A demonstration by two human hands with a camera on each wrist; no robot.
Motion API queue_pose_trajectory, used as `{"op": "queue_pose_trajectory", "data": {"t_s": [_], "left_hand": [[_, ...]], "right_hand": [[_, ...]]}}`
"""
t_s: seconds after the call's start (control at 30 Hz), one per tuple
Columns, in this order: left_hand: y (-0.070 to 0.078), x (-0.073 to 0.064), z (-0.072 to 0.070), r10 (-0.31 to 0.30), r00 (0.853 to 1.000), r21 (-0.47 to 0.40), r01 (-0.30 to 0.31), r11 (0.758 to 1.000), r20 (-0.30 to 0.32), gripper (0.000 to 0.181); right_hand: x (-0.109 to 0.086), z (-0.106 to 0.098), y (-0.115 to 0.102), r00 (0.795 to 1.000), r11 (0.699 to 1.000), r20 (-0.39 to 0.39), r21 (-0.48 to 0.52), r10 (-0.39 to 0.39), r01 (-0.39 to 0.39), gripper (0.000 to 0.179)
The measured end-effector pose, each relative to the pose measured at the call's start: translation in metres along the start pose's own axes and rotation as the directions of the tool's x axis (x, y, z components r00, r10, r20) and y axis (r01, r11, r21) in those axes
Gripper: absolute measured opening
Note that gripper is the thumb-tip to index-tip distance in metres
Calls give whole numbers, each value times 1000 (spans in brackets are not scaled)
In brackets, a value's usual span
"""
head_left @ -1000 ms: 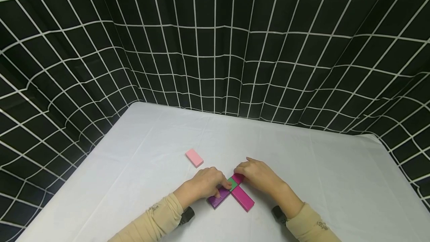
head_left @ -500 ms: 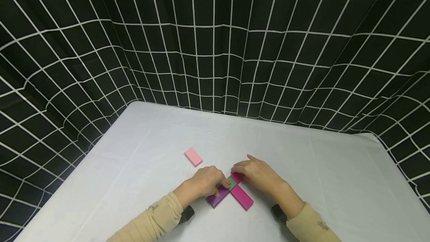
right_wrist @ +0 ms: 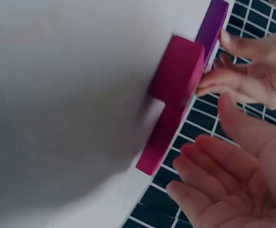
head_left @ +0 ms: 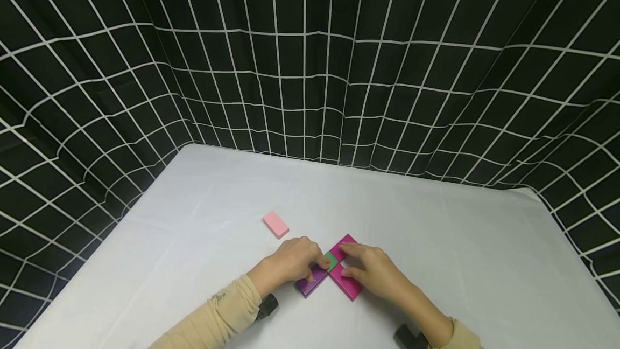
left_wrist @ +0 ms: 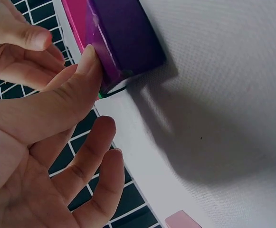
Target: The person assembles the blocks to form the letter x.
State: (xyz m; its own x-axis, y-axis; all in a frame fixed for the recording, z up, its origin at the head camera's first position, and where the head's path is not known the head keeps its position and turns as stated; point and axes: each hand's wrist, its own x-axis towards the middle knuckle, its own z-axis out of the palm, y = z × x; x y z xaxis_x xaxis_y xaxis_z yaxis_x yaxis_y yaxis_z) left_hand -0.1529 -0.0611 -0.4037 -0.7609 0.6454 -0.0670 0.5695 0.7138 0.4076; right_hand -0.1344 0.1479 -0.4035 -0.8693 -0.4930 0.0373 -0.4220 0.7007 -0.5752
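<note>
Two magenta blocks, a purple block (head_left: 305, 287) and a green block (head_left: 332, 258) lie together in an X-like arrangement, the green at the centre. My left hand (head_left: 294, 258) rests on it, index fingertip on the green block and thumb on the purple block (left_wrist: 128, 40); its other fingers are loosely bent. Over the right side of the arrangement is my right hand (head_left: 375, 269), fingers relaxed and holding nothing. It overlaps the far magenta block (head_left: 348, 239) and the near magenta block (head_left: 349, 288) in the head view, but in the right wrist view the palm (right_wrist: 252, 199) shows bare.
A light pink block (head_left: 275, 224) lies alone on the white-covered table (head_left: 218, 203), beyond my left hand. Black curtains (head_left: 310, 69) with a white grid stand behind the table and at both sides.
My right hand has come back off the far magenta block, which shows more now, and toward the near one. My left hand has kept its place on the blocks. The view has shifted slightly.
</note>
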Motion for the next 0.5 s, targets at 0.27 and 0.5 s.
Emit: {"op": "queue_pose_trajectory", "data": {"t_s": [0.27,0.5], "left_hand": [[1,0,-1,0,1000,8,0,1000,1,38],[2,1,-1,-4,1000,11,4,1000,8,37]], "right_hand": [[-2,7,-2,998,998,5,-10,68,-68,50],[-2,12,-2,996,996,31,-35,89,-88,51]]}}
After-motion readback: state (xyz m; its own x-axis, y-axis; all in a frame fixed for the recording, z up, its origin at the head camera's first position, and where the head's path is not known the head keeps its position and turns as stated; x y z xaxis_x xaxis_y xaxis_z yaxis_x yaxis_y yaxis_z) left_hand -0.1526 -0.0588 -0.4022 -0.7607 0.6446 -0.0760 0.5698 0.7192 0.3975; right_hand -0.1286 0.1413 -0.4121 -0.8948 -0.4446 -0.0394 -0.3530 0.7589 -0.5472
